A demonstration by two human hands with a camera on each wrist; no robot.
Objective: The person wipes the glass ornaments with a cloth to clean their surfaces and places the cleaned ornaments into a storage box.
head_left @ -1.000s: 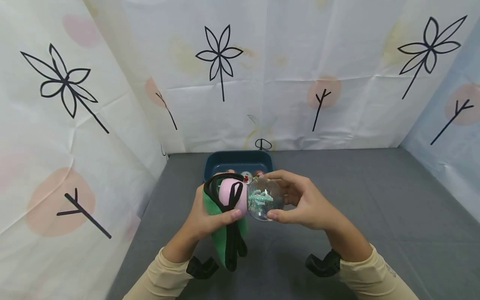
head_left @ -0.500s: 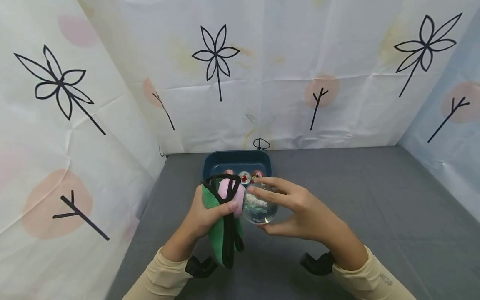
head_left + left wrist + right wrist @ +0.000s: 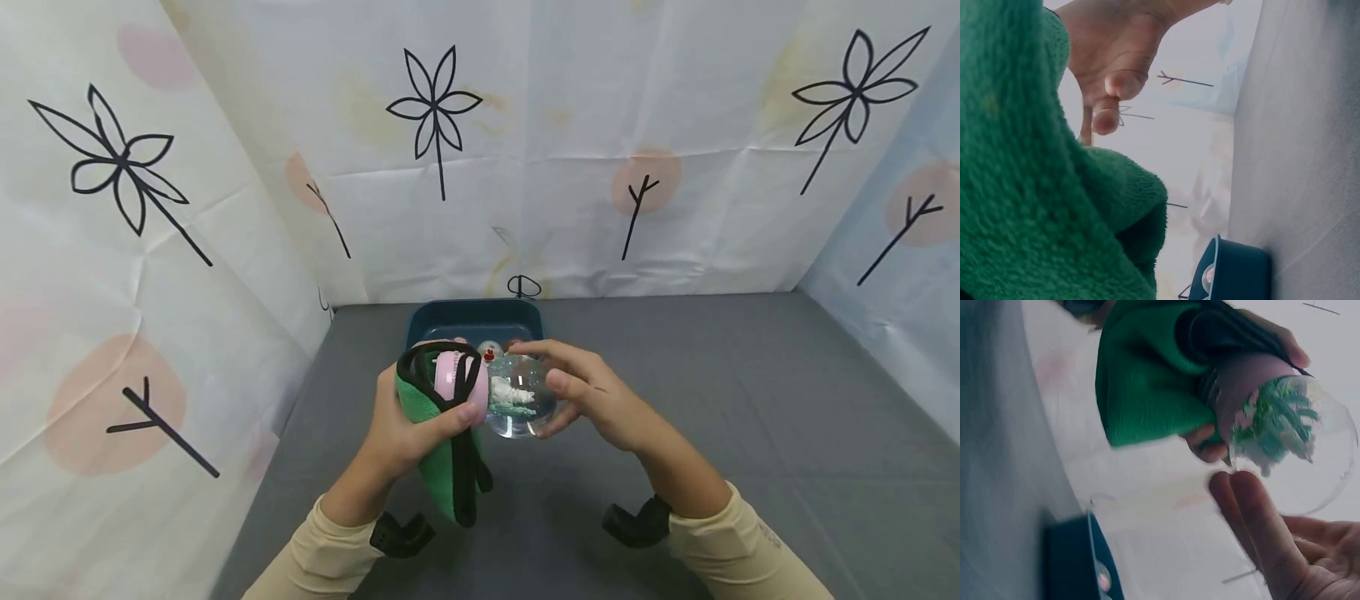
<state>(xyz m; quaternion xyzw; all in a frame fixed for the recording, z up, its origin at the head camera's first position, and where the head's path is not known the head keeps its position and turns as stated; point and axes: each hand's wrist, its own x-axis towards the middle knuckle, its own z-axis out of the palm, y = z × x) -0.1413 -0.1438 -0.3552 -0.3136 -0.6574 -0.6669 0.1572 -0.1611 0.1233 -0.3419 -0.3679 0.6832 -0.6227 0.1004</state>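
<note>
A clear snow globe [image 3: 517, 419] with a pink base [image 3: 450, 377] lies on its side between the hands, pale figures and green glitter inside it. My left hand [image 3: 405, 433] grips the base through a green cloth [image 3: 438, 479] with black edging, thumb over the trim. At the dome's right side, my right hand [image 3: 611, 408] holds the glass, with fingers spread over its top, front and lower edge. Close up in the right wrist view, right fingertips [image 3: 1250, 487] meet the dome's rim near the base. Green cloth [image 3: 1016, 187] hides most of the left hand's work in the left wrist view.
Behind the hands, a dark blue tray [image 3: 472, 312] stands near the back of the grey-covered table [image 3: 720, 400]. Several small globes [image 3: 490, 350] sit in it, partly hidden by the hands. Patterned white cloth walls [image 3: 562, 225] enclose the back and sides.
The snow globe has turned about its axis, bringing white figures to the front. My right fingers have shifted round the dome. The left hand keeps its hold on the cloth and base.
</note>
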